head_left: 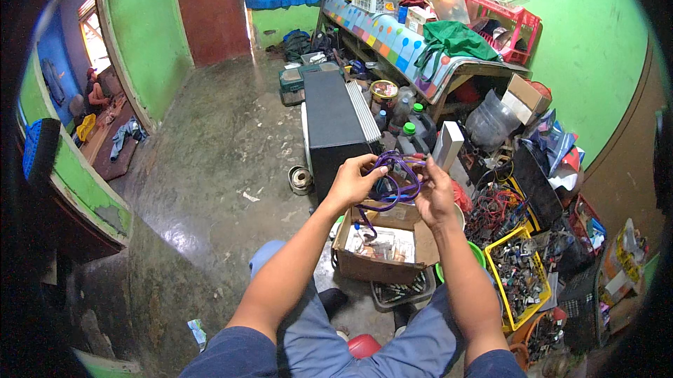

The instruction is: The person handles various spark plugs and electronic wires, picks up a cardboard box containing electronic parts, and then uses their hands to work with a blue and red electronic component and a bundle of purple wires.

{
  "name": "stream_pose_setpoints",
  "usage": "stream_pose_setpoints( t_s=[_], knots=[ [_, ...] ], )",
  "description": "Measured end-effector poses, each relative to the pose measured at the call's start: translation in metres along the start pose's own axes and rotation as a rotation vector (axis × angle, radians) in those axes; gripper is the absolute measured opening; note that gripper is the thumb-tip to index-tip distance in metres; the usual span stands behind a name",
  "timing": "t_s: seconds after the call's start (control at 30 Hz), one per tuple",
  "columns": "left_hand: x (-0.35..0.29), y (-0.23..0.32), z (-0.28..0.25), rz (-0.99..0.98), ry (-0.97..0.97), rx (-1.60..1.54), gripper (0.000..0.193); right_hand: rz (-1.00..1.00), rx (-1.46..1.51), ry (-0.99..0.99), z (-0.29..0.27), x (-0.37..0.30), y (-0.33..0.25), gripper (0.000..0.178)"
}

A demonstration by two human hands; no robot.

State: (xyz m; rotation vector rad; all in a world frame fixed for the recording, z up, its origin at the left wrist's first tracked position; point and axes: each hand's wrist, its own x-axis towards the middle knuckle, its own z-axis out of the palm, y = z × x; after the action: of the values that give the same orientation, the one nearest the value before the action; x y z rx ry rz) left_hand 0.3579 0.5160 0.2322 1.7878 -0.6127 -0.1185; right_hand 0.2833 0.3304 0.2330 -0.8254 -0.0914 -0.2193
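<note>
A loosely coiled purple cable is stretched between my two hands, above an open cardboard box. My left hand pinches the left side of the coil between thumb and fingers. On the other side my right hand grips the coil near a small reddish end piece. One length of cable hangs down toward the cardboard box, which holds white and clear small packages. Beneath that box is a clear plastic tub with small parts inside.
A black speaker-like cabinet stands just ahead. To the right are a yellow basket of small parts, a green-rimmed bucket and tangled wires. A cluttered table lines the far wall. Another person sits beyond the left doorway.
</note>
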Motion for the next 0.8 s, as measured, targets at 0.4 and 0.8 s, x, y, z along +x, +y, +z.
stream_pose_setpoints(
  t_s=[0.4,0.8],
  knots=[
    [0.005,0.003,-0.035,0.054,0.099,0.287,0.021,0.159,-0.315,-0.024,-0.023,-0.004,-0.059,0.031],
    [-0.003,-0.002,-0.057,-0.081,0.087,-0.312,0.032,-0.067,0.072,-0.028,-0.044,-0.012,-0.072,0.034]
  ],
)
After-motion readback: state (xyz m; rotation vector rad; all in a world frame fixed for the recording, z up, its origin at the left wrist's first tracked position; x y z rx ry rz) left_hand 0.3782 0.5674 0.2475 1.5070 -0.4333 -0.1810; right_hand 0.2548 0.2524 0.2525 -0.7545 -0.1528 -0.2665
